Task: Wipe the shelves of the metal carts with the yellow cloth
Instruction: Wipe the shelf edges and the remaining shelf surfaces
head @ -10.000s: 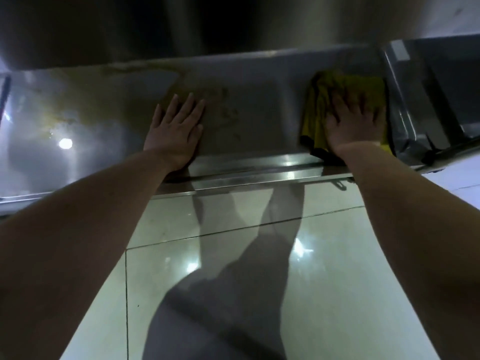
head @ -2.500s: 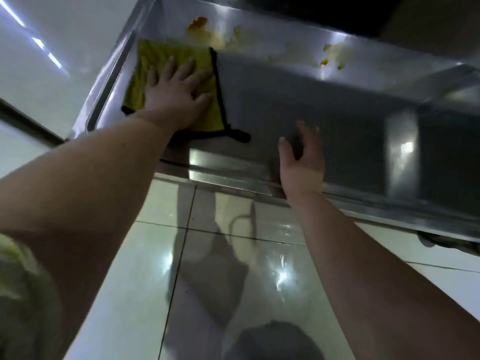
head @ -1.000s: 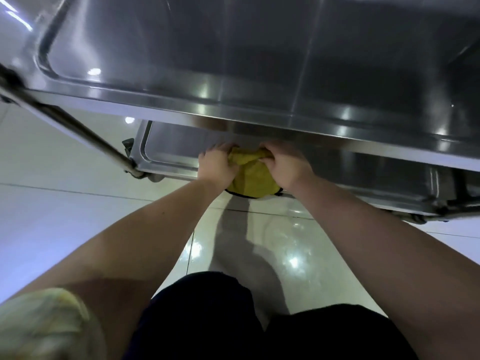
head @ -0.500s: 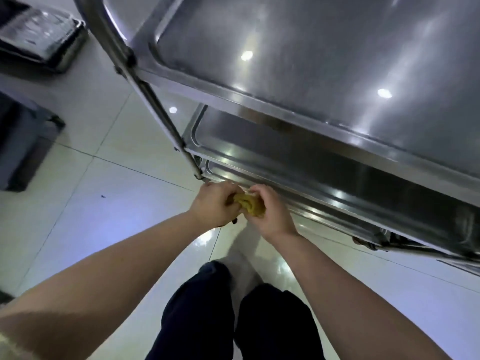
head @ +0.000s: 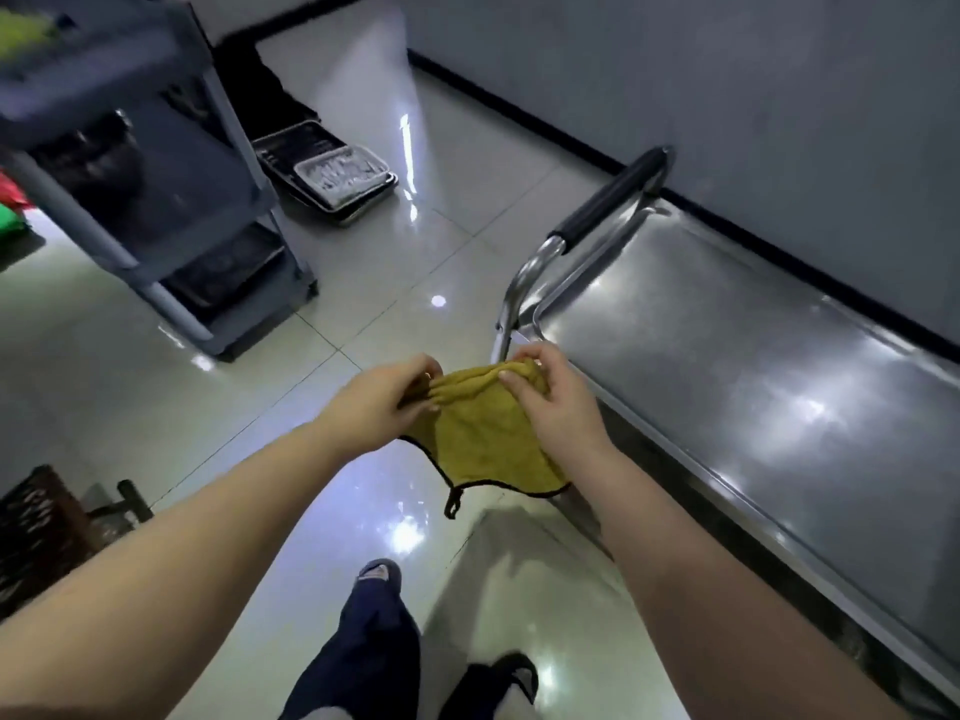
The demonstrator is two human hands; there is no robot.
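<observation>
Both hands hold the cloth (head: 483,433) up in the air, just beside the cart (head: 727,366). The left hand (head: 382,402) and right hand (head: 550,402) pinch its top edge. It looks soft, light and floppy, so bunching it should help wiping.

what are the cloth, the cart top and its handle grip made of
Cloth: soft yellow fabric, likely microfibre or terry; it bunches and drapes, with dark stitched edging.
Cart top: bare metal, probably stainless steel; brushed, shiny, mirrors the lights.
Handle grip: matt black, maybe rubber or plastic.
</observation>
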